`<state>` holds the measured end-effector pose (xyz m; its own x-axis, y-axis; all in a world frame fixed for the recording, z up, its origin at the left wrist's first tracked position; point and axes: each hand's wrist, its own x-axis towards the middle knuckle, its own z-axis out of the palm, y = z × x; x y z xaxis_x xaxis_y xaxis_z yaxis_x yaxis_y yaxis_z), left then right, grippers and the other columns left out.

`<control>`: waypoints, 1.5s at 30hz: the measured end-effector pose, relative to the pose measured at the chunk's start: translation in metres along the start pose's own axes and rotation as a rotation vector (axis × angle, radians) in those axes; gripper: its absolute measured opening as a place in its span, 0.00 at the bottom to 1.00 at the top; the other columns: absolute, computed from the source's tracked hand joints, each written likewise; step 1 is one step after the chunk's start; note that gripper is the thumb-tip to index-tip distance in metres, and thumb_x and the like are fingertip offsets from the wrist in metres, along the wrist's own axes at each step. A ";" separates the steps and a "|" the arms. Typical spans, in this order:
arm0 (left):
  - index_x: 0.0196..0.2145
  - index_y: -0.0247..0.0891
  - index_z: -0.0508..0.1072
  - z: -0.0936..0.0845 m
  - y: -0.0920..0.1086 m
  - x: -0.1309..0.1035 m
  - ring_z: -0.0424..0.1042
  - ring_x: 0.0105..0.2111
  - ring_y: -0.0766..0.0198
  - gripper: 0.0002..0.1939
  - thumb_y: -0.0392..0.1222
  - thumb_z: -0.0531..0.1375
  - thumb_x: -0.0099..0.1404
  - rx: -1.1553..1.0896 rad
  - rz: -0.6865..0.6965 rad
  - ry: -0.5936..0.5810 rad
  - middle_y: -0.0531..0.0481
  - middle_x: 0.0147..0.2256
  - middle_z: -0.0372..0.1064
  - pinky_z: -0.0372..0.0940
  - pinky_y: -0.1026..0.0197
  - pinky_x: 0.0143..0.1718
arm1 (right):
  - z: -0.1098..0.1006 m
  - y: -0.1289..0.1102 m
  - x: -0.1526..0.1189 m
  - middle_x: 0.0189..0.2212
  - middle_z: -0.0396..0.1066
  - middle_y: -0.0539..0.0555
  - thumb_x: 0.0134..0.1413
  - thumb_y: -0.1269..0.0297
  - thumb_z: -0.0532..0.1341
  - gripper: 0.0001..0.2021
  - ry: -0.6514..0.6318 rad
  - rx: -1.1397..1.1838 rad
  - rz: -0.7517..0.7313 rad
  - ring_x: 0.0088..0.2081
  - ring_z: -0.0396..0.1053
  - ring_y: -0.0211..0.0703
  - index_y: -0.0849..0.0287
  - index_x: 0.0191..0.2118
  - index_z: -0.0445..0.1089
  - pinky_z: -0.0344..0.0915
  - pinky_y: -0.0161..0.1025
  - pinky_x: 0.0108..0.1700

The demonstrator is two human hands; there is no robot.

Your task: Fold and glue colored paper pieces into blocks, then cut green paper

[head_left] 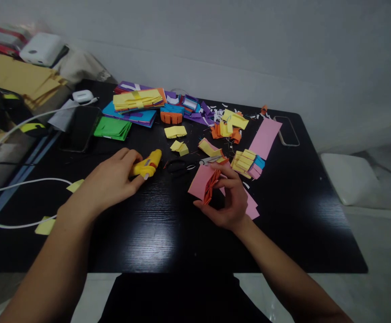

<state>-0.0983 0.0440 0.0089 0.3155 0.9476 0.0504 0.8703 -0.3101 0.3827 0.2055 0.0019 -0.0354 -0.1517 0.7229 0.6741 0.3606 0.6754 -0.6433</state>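
Observation:
My left hand [111, 175] is closed round the back end of a small yellow glue gun [151, 162], low over the black table. In my right hand [230, 197] is a folded orange paper piece [210, 185], pinched between thumb and fingers, with a pink paper panel [200, 180] on its left side. Scissors [182, 166] with black handles lie between the hands, their blades pointing right, close to my right fingertips. Pink paper strips [251, 206] lie partly hidden behind my right hand. Beyond it sits a folded yellow, blue and pink paper block [248, 163].
Stacks of folded coloured paper [138, 99] and a green bundle [112, 128] lie at the back left. Paper scraps [218, 114] litter the back middle. One phone [81, 128] lies left, another [286, 131] right. A white cable [23, 181] loops at left.

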 end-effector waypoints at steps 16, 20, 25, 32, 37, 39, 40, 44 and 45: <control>0.45 0.39 0.73 0.032 0.091 -0.015 0.74 0.37 0.60 0.12 0.47 0.66 0.67 -0.507 0.283 0.066 0.48 0.38 0.74 0.70 0.58 0.38 | 0.008 -0.007 -0.009 0.50 0.73 0.59 0.54 0.62 0.73 0.20 0.027 -0.238 -0.199 0.50 0.75 0.59 0.49 0.49 0.68 0.76 0.58 0.49; 0.39 0.39 0.73 0.050 0.092 -0.013 0.70 0.30 0.65 0.04 0.41 0.61 0.71 -0.572 0.276 0.064 0.53 0.32 0.71 0.66 0.62 0.32 | 0.011 -0.012 -0.007 0.50 0.73 0.60 0.56 0.65 0.70 0.18 -0.031 -0.263 -0.205 0.51 0.76 0.57 0.50 0.50 0.67 0.76 0.56 0.50; 0.39 0.38 0.74 0.047 0.078 -0.009 0.73 0.34 0.64 0.05 0.39 0.60 0.74 -0.562 0.278 0.097 0.50 0.34 0.74 0.67 0.62 0.35 | 0.010 -0.016 -0.005 0.46 0.76 0.59 0.55 0.60 0.73 0.20 -0.017 -0.154 -0.108 0.46 0.78 0.57 0.52 0.48 0.65 0.75 0.60 0.51; 0.38 0.39 0.78 0.039 0.078 -0.010 0.76 0.32 0.64 0.06 0.43 0.65 0.71 -0.670 0.206 0.094 0.51 0.33 0.78 0.68 0.63 0.34 | 0.009 -0.020 -0.005 0.37 0.79 0.51 0.58 0.66 0.71 0.17 0.035 0.181 0.308 0.36 0.81 0.44 0.53 0.50 0.69 0.79 0.44 0.44; 0.40 0.39 0.79 0.047 0.079 -0.009 0.78 0.31 0.62 0.10 0.48 0.67 0.68 -0.894 0.003 -0.028 0.49 0.35 0.81 0.70 0.63 0.30 | 0.005 -0.021 0.004 0.34 0.81 0.51 0.59 0.56 0.72 0.11 -0.162 0.504 0.592 0.34 0.81 0.44 0.56 0.41 0.76 0.79 0.40 0.36; 0.41 0.38 0.79 0.052 0.075 -0.006 0.79 0.32 0.61 0.12 0.49 0.67 0.67 -0.963 -0.048 -0.101 0.48 0.35 0.81 0.72 0.61 0.32 | 0.006 -0.018 0.006 0.33 0.81 0.51 0.58 0.53 0.72 0.13 -0.225 0.582 0.717 0.34 0.80 0.44 0.56 0.39 0.77 0.78 0.40 0.36; 0.43 0.38 0.78 0.055 0.073 -0.005 0.79 0.32 0.60 0.13 0.50 0.68 0.67 -0.975 -0.071 -0.125 0.49 0.34 0.81 0.72 0.61 0.32 | 0.006 -0.015 0.006 0.33 0.81 0.51 0.57 0.52 0.72 0.14 -0.253 0.594 0.771 0.34 0.80 0.44 0.57 0.39 0.77 0.77 0.40 0.37; 0.50 0.38 0.74 0.068 0.066 0.000 0.78 0.32 0.61 0.18 0.50 0.66 0.67 -0.913 -0.089 -0.148 0.51 0.32 0.78 0.71 0.60 0.34 | 0.009 -0.004 0.005 0.32 0.79 0.51 0.55 0.54 0.71 0.13 -0.349 0.506 0.903 0.35 0.77 0.43 0.59 0.36 0.76 0.73 0.39 0.39; 0.49 0.38 0.74 0.071 0.065 0.001 0.77 0.32 0.61 0.17 0.49 0.65 0.68 -0.871 -0.068 -0.138 0.51 0.33 0.78 0.70 0.60 0.34 | 0.009 -0.002 0.005 0.31 0.79 0.51 0.54 0.55 0.71 0.12 -0.367 0.457 0.912 0.34 0.77 0.43 0.59 0.35 0.76 0.72 0.39 0.38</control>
<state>-0.0149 0.0191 -0.0314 0.3658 0.9265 -0.0885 0.3092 -0.0313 0.9505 0.1957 0.0055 -0.0344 -0.2934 0.9285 -0.2278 0.1111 -0.2036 -0.9727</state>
